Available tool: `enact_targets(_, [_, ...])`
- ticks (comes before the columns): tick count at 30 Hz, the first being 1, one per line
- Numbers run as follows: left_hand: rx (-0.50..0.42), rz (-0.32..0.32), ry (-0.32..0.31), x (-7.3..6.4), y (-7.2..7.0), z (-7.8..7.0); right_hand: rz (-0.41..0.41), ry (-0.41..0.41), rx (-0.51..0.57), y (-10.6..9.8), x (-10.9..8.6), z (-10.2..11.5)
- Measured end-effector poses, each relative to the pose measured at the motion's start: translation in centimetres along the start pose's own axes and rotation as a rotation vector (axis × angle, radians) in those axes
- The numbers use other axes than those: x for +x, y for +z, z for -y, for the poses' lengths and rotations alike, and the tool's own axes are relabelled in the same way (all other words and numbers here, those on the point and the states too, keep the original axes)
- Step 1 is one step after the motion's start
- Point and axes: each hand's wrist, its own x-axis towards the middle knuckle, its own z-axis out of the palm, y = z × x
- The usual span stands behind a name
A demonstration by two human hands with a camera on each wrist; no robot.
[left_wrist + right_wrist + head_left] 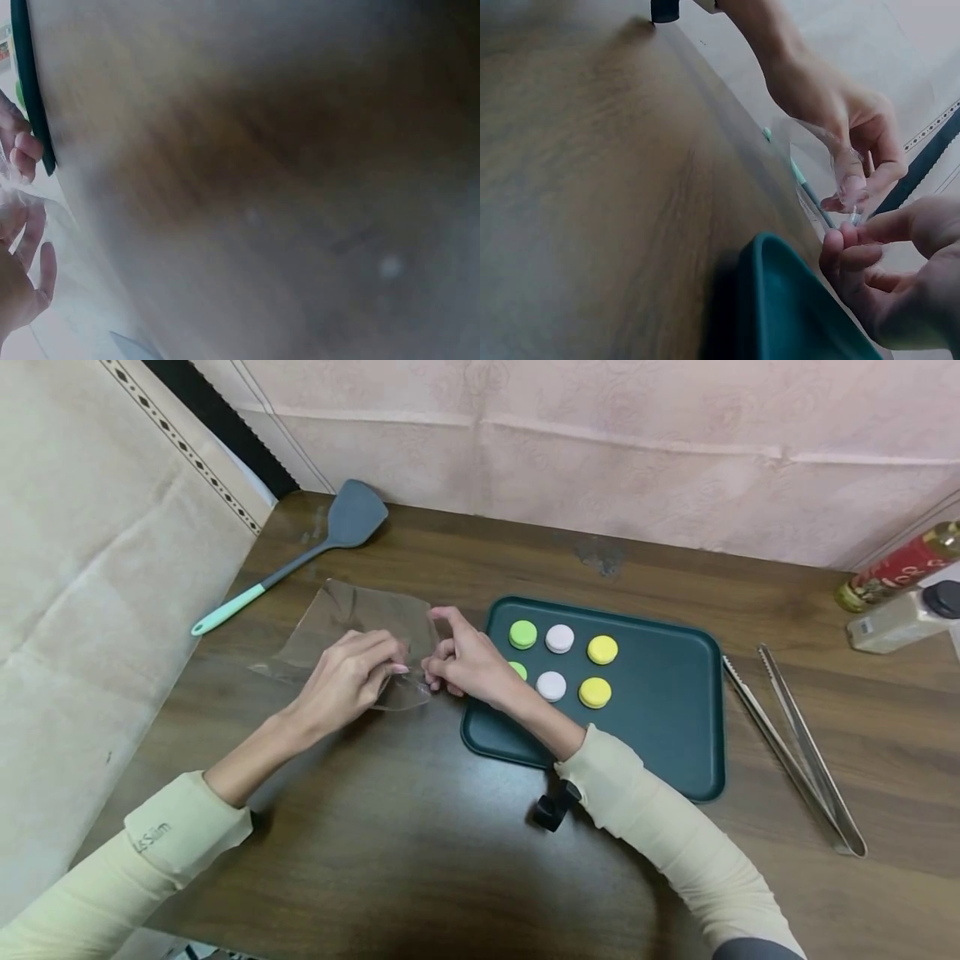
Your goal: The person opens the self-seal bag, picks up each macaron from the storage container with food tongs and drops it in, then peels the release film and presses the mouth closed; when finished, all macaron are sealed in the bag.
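Glossy plastic bag [375,610], smooth metal tongs [828,787], wood-grain table [360,835]

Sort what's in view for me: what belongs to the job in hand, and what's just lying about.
In the job:
clear plastic, pinched by the left hand and right hand
probably the tray and coloured discs, close by

Seemingly just lying about, untouched:
spatula
tongs
red-labelled bottle
black-capped container
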Motion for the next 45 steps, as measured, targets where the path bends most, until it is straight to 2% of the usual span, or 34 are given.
enact_targets(3, [0.011,-0.019,0.013,-0.1,-0.1,0.2,0.012,-0.001,-0.040,0.0,0.1,0.0])
enact_targets(6, [0.010,-0.031,-0.002,-0.2,-0.2,0.4,0.020,0.005,-0.040,0.0,0.2,-0.1])
enact_targets(8, [0.009,-0.015,-0.036,-0.3,-0.3,0.5,0.019,0.021,-0.015,-0.1,0.2,-0.1])
enact_targets(10, [0.001,0.029,-0.093,-0.3,-0.2,0.5,0.012,0.042,0.003,-0.1,0.3,-0.1])
enact_targets(13, [-0.032,0.087,-0.172,-0.4,0.1,0.7,0.001,0.065,-0.001,-0.2,0.4,-0.2])
enact_targets(15, [-0.049,0.108,-0.199,-0.5,0.3,0.7,0.001,0.073,-0.010,-0.1,0.5,-0.2])
enact_targets(19, [-0.051,0.096,-0.179,-1.0,0.8,1.4,0.007,0.079,-0.029,0.0,0.6,-0.3])
enact_targets(23, [-0.073,0.101,-0.160,-1.9,1.5,3.1,0.004,0.075,-0.054,0.0,0.7,-0.2])
enact_targets(26, [-0.115,0.132,-0.187,-2.2,2.0,3.7,0.001,0.070,-0.054,0.0,0.8,-0.2])
enact_targets(28, [-0.124,0.150,-0.211,-2.1,2.0,3.4,0.000,0.068,-0.035,0.2,0.9,-0.2])
enact_targets(30, [-0.082,0.166,-0.245,-2.3,2.7,4.0,0.000,0.067,-0.010,0.3,1.0,-0.2])
enact_targets(35, [0.044,0.184,-0.258,-2.9,3.9,5.2,0.008,0.086,0.062,0.4,1.2,-0.1])
enact_targets(40, [0.069,0.165,-0.275,-2.8,4.2,5.3,0.016,0.146,0.110,0.3,1.2,0.3])
enact_targets(45, [0.088,0.137,-0.247,-2.8,4.6,5.2,0.022,0.171,0.123,0.4,1.3,0.3])
